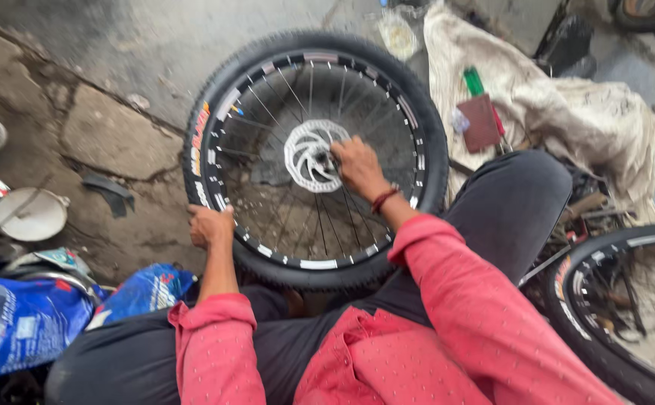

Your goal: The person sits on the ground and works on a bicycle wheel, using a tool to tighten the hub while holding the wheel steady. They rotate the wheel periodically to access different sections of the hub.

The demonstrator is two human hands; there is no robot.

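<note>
Your right hand (357,166) sits at the hub of the wheel (314,157), fingers curled in against the edge of the disc (311,155); whether they pinch a small part or a tool there, you cannot tell from this view, since the fingertips are hidden. Your left hand (210,225) is closed round the tyre (215,105) at the wheel's lower left rim, steadying it. The wheel itself leans nearly flat on the cracked ground in front of your knees.

The risk starts at the hub. The disc has thin edges, and a slip of your right hand could, I judge, drag the knuckles across it or into the spokes (267,112). If your left hand loosens, the wheel could rock or roll and jerk the hub out from under your fingers.

Right of the wheel, a cloth (582,112) holds a green-handled tool (474,81); below that lies a second wheel (620,300), close enough to catch your elbow. Left of the wheel, a white lid (29,214) and blue bags (27,322) crowd the ground.
</note>
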